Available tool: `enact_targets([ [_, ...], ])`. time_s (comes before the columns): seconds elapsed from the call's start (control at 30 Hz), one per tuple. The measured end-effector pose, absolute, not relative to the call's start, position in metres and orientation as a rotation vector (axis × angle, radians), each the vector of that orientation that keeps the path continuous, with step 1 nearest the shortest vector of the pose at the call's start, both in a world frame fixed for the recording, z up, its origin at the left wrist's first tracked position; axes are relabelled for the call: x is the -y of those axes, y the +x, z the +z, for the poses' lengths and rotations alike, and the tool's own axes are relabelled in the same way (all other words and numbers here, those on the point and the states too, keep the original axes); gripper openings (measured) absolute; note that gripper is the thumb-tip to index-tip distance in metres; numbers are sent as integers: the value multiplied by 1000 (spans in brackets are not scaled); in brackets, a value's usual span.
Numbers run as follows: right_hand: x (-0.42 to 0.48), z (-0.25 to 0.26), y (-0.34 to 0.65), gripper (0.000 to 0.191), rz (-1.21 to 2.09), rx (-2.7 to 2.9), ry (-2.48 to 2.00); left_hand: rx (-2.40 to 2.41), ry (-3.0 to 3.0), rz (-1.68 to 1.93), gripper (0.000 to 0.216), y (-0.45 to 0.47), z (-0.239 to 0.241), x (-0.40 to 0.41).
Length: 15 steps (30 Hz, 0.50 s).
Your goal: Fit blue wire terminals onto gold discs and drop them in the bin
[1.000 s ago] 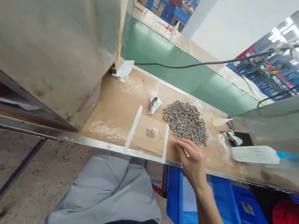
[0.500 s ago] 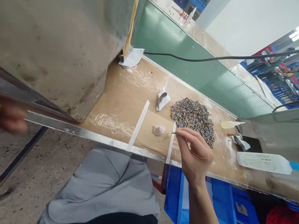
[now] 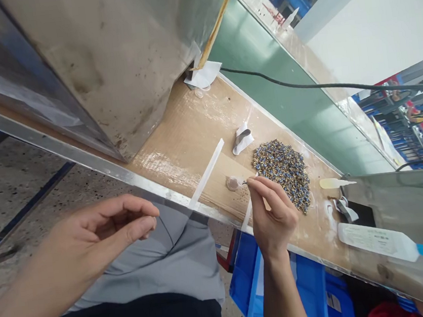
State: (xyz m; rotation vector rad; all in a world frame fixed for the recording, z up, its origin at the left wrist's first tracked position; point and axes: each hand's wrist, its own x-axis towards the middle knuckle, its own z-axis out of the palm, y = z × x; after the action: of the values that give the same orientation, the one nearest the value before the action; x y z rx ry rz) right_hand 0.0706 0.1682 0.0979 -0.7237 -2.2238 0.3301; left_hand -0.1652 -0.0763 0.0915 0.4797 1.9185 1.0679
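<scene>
My right hand (image 3: 273, 212) pinches a small dark metal piece (image 3: 244, 182) between thumb and fingertips. The piece is at the edge of a small clear round blob or dish (image 3: 233, 183) on the brown board; whether they touch I cannot tell. Just beyond this hand lies a heap of small blue and gold metal pieces (image 3: 283, 170). In front of my lap, off the table, my left hand (image 3: 109, 231) hovers with loosely curved fingers. Thumb and index tips are near each other, and I see nothing between them.
Crumpled white tape (image 3: 242, 138) sits behind the blob. A yellowish dropper bottle (image 3: 334, 183) and a white bottle with a blue tip (image 3: 377, 240) lie at right. A large metal box (image 3: 109, 63) stands at left. Blue bins (image 3: 309, 282) are below the table edge; a black cable (image 3: 282, 79) crosses behind.
My left hand has come from the far left edge to in front of my lap. My right hand has brought the small piece closer to the clear blob. The view has shifted slightly.
</scene>
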Motion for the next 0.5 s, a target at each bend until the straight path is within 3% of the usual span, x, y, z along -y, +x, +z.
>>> enact_targets([
  [0.17,-168,98,69,21,300,2231,-734,-1775,333,1098,50,-167,87,76],
  [0.5,-168,98,67,23,300,2231,-753,-1848,360,1047,43,-169,71,88],
])
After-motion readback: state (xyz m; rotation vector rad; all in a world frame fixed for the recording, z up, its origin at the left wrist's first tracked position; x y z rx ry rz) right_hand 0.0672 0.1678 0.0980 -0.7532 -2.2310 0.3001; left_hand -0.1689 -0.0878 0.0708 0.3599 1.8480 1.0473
